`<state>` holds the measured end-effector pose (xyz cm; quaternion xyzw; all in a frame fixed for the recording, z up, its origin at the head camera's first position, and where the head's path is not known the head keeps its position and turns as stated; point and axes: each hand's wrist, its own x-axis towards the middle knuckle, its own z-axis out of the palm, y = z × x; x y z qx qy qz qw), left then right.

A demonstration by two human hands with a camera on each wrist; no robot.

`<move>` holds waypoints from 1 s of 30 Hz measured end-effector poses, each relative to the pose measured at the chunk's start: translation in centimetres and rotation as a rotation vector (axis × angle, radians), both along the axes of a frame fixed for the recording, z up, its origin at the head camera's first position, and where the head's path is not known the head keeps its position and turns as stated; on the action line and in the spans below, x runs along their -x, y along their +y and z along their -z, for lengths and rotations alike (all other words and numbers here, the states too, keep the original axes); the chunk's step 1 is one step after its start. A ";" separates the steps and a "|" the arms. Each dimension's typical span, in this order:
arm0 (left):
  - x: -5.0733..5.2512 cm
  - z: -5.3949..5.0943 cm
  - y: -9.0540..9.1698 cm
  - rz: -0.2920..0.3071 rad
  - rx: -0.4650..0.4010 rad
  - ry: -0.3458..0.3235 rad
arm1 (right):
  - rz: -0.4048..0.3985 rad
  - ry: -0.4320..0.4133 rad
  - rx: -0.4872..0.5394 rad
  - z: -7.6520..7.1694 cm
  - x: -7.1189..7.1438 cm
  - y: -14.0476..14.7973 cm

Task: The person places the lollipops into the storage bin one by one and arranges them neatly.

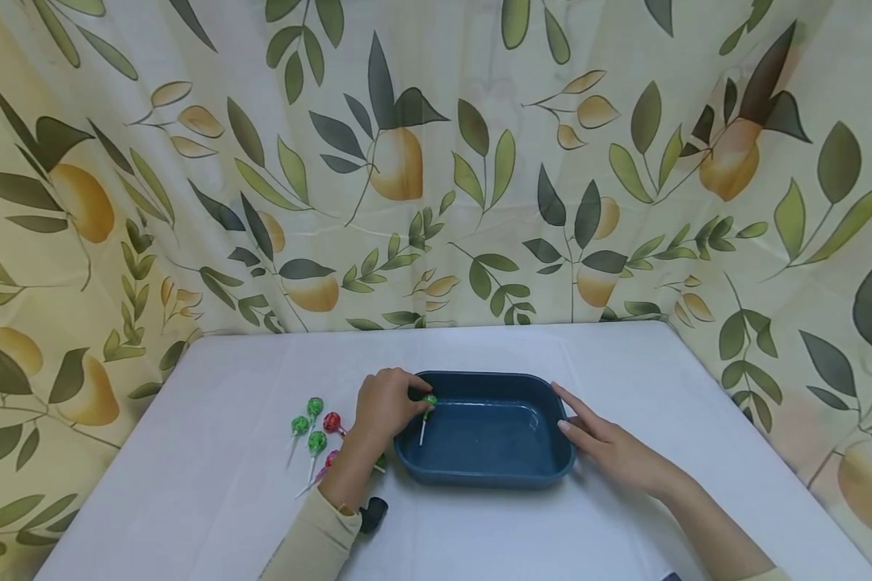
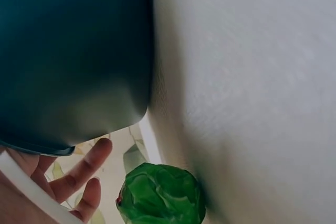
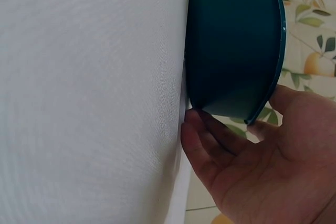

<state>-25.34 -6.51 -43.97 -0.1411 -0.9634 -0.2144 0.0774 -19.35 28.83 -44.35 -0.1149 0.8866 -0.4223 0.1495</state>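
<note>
A dark blue rectangular dish (image 1: 483, 476) with rounded corners stands on the table. Over its left end, my left hand (image 1: 385, 407) pinches a green-wrapped lollipop (image 1: 430, 399), whose white stick points down inside the dish. In the left wrist view the left hand (image 2: 73, 184) is partly cut off, behind the dish's outer wall (image 2: 79, 51). At the right end, my right hand (image 1: 610, 452) holds the dish, thumb at the rim and other fingers along the outside. The right wrist view shows that hand (image 3: 268, 166) with lower fingers near the dish's base (image 3: 226, 103).
Left of the dish lie several lollipops, among them a green one (image 1: 316, 441) and a red one (image 1: 332, 421); the left forearm covers part of the group. A green wrapped candy head (image 2: 161, 195) shows close in the left wrist view. A leaf-and-fruit patterned curtain (image 1: 407, 242) hangs behind the white table (image 1: 211, 516).
</note>
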 end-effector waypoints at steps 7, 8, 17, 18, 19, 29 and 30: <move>0.1 0.1 0.0 0.002 -0.008 0.014 | 0.004 -0.005 -0.007 0.0 0.0 -0.1; 0.2 0.2 0.0 0.002 -0.009 0.011 | 0.004 -0.004 -0.009 0.0 0.0 -0.1; 0.2 0.3 -0.2 0.017 -0.088 0.005 | 0.004 -0.011 -0.012 0.0 0.0 -0.1; 0.2 0.3 -0.2 0.019 -0.102 0.000 | 0.004 -0.012 -0.010 0.0 0.0 -0.1; 0.2 0.3 -0.2 0.022 -0.121 -0.006 | 0.003 -0.013 -0.009 0.0 0.0 -0.1; 0.5 0.4 -0.6 0.044 -0.316 -0.125 | 0.004 -0.008 -0.003 0.3 0.2 0.0; 0.5 0.4 -0.7 0.048 -0.332 -0.134 | 0.006 -0.008 -0.005 0.3 0.2 0.0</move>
